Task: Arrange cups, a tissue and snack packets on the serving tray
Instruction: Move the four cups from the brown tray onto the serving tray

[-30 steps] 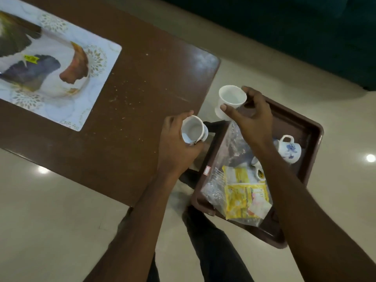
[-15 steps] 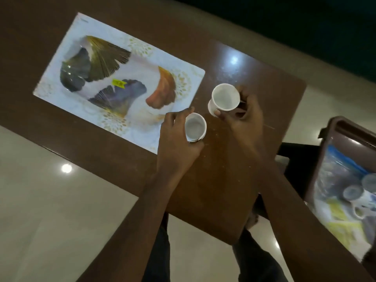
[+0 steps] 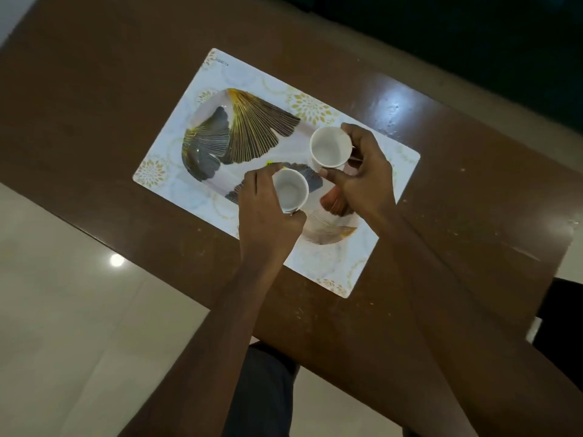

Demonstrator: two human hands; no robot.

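Each of my hands holds a small white cup over a white serving tray (image 3: 176, 146) printed with gold and grey leaves, which lies on the brown table (image 3: 94, 89). My left hand (image 3: 268, 222) grips the nearer white cup (image 3: 290, 190) from the left side. My right hand (image 3: 362, 178) grips the farther white cup (image 3: 329, 149) from the right. Both cups are upright with empty insides. I cannot tell whether they touch the tray. The tissue and snack packets are out of view.
The table's near edge runs diagonally from left to lower right, with pale tiled floor (image 3: 79, 326) beyond it. My dark-trousered legs (image 3: 262, 389) show below the table edge. A dark sofa fills the top right.
Both hands carried their cups leftward from the brown tray with packets and cups, across the table, to above the leaf-printed tray. The brown tray has left the view.
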